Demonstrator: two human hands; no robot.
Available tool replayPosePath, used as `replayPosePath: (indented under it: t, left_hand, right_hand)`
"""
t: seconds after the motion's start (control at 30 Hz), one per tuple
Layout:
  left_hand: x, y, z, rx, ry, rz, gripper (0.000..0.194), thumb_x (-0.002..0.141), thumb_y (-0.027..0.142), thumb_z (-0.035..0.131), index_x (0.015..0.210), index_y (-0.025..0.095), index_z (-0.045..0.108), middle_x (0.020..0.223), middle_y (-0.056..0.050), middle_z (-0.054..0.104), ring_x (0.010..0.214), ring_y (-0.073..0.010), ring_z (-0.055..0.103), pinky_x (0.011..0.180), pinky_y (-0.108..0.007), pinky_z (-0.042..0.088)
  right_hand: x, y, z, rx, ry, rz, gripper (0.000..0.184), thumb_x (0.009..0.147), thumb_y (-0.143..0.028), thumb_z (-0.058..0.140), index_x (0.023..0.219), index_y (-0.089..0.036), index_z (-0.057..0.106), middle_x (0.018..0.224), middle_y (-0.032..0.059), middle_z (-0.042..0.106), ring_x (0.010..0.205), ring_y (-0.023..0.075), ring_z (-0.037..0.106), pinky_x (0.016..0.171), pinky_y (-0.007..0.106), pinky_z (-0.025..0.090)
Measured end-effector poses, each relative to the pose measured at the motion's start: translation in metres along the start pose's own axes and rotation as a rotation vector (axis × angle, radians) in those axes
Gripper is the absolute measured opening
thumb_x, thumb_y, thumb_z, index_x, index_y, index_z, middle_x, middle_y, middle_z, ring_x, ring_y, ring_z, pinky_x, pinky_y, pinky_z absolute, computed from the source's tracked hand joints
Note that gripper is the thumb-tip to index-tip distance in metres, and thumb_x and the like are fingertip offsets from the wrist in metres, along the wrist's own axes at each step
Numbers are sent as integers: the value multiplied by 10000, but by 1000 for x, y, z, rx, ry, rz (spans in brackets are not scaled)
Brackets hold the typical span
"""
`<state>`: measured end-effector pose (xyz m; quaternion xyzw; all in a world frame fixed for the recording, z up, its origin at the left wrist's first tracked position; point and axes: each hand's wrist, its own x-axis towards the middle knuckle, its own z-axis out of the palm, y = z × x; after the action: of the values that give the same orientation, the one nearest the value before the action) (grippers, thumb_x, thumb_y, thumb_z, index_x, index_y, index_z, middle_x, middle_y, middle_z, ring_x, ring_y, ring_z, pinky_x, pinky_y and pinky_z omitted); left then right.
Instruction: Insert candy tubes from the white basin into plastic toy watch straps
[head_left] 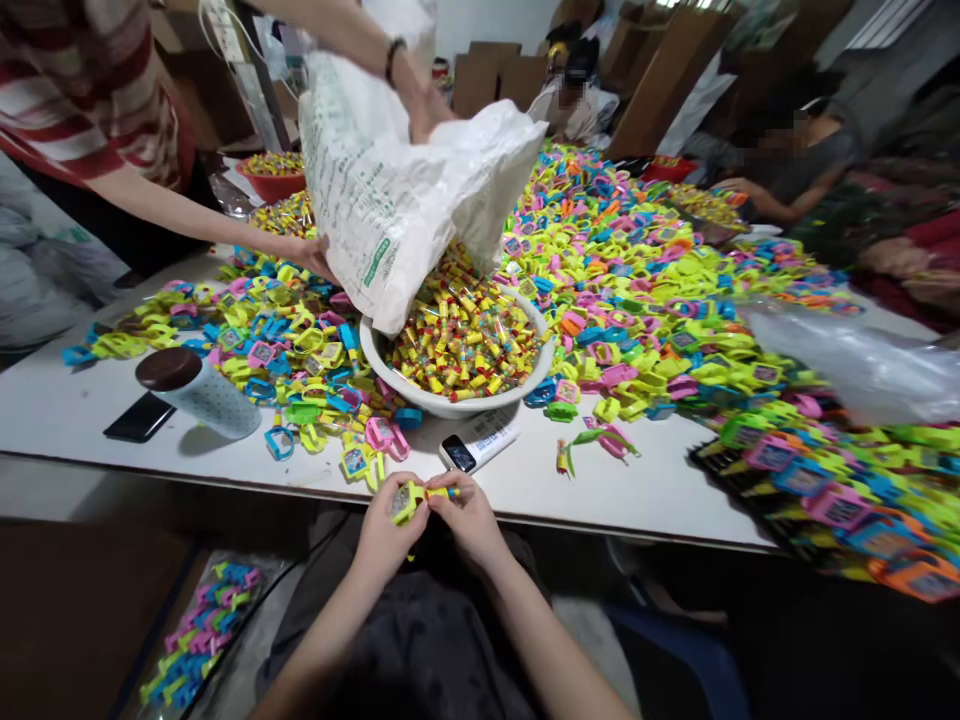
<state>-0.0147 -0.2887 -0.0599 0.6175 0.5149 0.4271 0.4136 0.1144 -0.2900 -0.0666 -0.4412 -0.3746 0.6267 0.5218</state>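
My left hand [384,532] and my right hand [469,515] meet just below the near edge of the white table [660,490]. Both are closed on one yellow plastic toy watch [409,498]; the right fingers pinch a small yellow-and-red tube against it. Straight ahead stands a white bowl [450,402] heaped with several small yellow-and-red tubes [465,340]. A person in a red-striped shirt tips a large white sack [397,190] over the bowl with both hands.
Colourful plastic watches [637,270] cover most of the table. A white cup with a brown lid [196,390] lies beside a black phone [139,417] at left. A small white device [480,443] lies near the bowl. More people sit at the far side. A bag of finished watches [199,635] lies on the floor.
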Motion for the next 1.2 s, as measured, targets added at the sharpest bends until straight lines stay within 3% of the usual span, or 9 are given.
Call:
replayPosePath:
  t: [0.1,0.2,0.33,0.4,0.53,0.7,0.83,0.97,1.2]
  left_hand:
    - [1,-8,-3,101,-21,89,167,760,243,546,905,164,525,896,-34,563,882,-139,543,812,-249,426]
    - [1,-18,-12,235,92,212,183,779,257,550,938,170,528,926,-45,556,902,-149,541,798,-258,431]
    - [7,-35,-37,424,356,343,205,788,290,559,948,166,533,907,-50,537,877,-158,519,788,-278,418]
    - [12,-42,-51,494,490,378,235,784,325,562,944,156,532,884,-54,521,849,-165,503,772,-289,411]
    - [23,-52,-68,584,668,383,330,778,389,552,980,133,507,888,-73,499,860,-192,482,782,-325,401]
    - [40,-69,-63,672,758,466,395,789,415,518,1051,124,467,930,-98,486,903,-221,462,796,-363,398]
    - [52,-79,-47,728,747,544,390,804,405,492,1074,125,461,954,-111,478,920,-227,449,793,-369,403]
    - [61,-81,-35,667,713,480,359,816,348,500,1093,123,464,985,-116,471,963,-222,454,840,-373,416]
    - [73,-98,-33,605,631,354,390,821,396,499,1101,124,508,1066,-134,450,1061,-240,448,935,-403,394]
  right_hand:
    - [-1,-4,-4,-8,-82,17,373,613,-380,735,897,-207,566,879,23,614,800,151,583,750,286,461]
    - [-1,-14,-24,-167,-83,-36,442,636,-397,711,999,-212,539,960,49,612,874,180,588,805,330,467]
    - [3,-26,-88,-744,369,-295,304,771,-418,539,947,-174,579,961,97,607,939,217,553,879,409,430]
    - [5,-25,-127,-1007,572,-426,328,764,-431,494,895,-150,602,992,131,599,1009,262,522,916,463,395]
    - [7,-7,-176,-1415,792,-258,456,731,-420,443,1052,-141,608,1182,163,527,1095,349,462,854,533,395]
    - [10,10,-184,-1541,735,-255,414,815,-372,318,1060,-225,618,1180,62,563,1066,263,508,825,430,428]
    - [12,10,-183,-1541,750,-296,389,800,-375,352,1008,-226,646,1116,73,603,1038,268,527,787,404,434]
    - [10,9,-186,-1466,745,-316,370,796,-368,377,982,-211,655,1089,78,621,992,268,551,782,397,428]
    - [6,15,-188,-1340,725,-408,421,828,-416,369,1021,-148,631,959,121,658,883,255,579,754,369,417]
